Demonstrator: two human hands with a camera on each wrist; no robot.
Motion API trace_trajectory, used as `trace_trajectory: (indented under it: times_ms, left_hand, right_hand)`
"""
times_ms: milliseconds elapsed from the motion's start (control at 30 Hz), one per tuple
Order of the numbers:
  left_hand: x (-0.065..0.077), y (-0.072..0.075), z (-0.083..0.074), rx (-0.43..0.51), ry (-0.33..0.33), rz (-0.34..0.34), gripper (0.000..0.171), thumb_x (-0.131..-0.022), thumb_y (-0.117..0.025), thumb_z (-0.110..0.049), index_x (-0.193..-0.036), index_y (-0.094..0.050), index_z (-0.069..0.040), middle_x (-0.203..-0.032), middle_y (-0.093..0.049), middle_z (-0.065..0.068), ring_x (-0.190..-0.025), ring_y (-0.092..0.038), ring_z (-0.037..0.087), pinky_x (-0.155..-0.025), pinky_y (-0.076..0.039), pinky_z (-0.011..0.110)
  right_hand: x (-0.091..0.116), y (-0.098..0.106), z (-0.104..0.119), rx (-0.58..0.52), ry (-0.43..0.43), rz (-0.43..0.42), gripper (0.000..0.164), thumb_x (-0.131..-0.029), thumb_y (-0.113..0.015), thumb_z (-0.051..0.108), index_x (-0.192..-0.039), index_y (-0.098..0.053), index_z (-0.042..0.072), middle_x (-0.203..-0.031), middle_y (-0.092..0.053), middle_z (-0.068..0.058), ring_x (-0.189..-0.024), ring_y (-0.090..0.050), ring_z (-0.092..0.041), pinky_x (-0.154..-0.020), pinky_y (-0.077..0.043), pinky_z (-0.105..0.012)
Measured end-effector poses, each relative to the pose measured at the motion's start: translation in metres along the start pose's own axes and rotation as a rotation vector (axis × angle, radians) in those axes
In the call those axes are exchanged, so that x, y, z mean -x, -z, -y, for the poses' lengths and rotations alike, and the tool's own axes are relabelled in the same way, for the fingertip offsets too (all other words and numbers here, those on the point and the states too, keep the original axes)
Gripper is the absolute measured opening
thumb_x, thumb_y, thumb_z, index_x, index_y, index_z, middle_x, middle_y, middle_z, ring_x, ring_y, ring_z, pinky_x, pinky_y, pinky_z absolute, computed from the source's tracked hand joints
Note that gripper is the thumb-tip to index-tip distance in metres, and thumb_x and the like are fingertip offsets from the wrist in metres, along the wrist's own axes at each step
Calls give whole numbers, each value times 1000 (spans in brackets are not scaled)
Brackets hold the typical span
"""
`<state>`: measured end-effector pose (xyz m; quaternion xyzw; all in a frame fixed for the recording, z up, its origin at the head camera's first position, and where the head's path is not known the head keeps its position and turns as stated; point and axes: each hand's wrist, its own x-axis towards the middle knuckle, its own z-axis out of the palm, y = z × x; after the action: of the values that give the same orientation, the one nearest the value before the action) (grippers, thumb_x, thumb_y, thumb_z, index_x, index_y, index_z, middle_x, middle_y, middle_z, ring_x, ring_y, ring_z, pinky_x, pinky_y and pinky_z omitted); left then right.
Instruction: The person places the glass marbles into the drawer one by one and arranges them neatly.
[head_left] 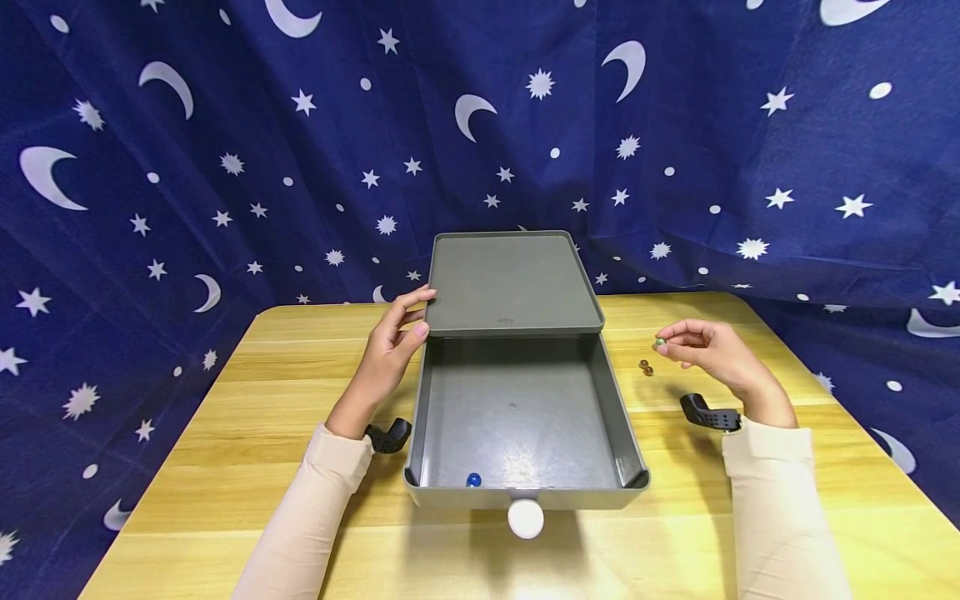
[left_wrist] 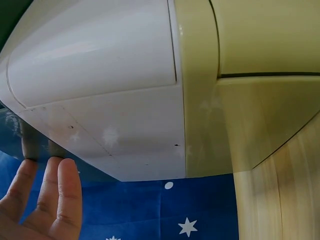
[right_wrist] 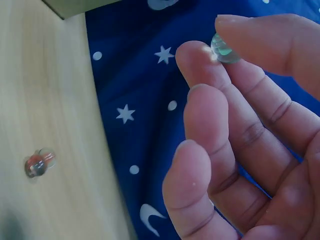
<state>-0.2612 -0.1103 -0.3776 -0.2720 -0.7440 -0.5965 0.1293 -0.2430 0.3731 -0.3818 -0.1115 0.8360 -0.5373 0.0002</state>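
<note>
My right hand [head_left: 712,354] pinches a clear, green-tinged glass marble [right_wrist: 225,49] between thumb and fingertips, above the right side of the table. Two amber-brown marbles [head_left: 646,367] lie close together on the wood just left of it; they show reddish [right_wrist: 39,163] in the right wrist view. My left hand [head_left: 390,346] rests with fingertips and thumb against the left side of a grey drawer box [head_left: 513,283]. Its drawer [head_left: 517,408] is pulled out towards me, and a blue marble [head_left: 473,480] sits inside by the front wall.
A round white knob [head_left: 526,518] sticks out from the drawer front. Light wood forms the tabletop [head_left: 300,400]. Behind and along both sides hangs a dark blue curtain [head_left: 337,150] with moons and stars. Black camera mounts [head_left: 708,414] sit at both wrists.
</note>
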Motion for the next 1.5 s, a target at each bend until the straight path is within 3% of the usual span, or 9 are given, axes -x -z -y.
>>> trace_trajectory:
  times_ms: [367, 733, 1067, 1500]
  left_hand:
    - [0, 0, 1, -1, 4, 2, 52, -102, -55, -17, -152, -54, -2, -166, -46, 18, -141, -54, 43, -101, -49, 37]
    - [0, 0, 0, -4, 4, 2, 52, -103, -55, -17, -152, -53, -2, -167, -46, 17, -140, -54, 42, -100, -49, 33]
    - [0, 0, -1, -4, 2, 7, 52, -103, -55, -17, -152, -53, -2, -167, -45, 17, -141, -53, 43, -100, -49, 34]
    - [0, 0, -1, -5, 3, 3, 52, -102, -55, -17, -152, -53, -2, -167, -46, 17, -140, -54, 43, -100, -49, 34]
  right_hand:
    - [4, -3, 24, 37, 80, -31, 22, -99, -70, -6, -105, -77, 13, -91, -77, 17, -80, -69, -1, -70, -53, -21]
    - [5, -7, 37, 86, 105, -58, 16, -97, -71, -7, -107, -76, 4, -90, -78, 15, -82, -70, 1, -73, -53, -15]
    - [9, -11, 52, 97, 176, -77, 22, -95, -72, -10, -106, -77, 7, -90, -78, 17, -82, -72, 2, -76, -53, -12]
    - [14, -20, 70, 150, 252, -70, 13, -95, -73, -9, -107, -74, -5, -92, -78, 14, -81, -73, 0, -78, -53, -12]
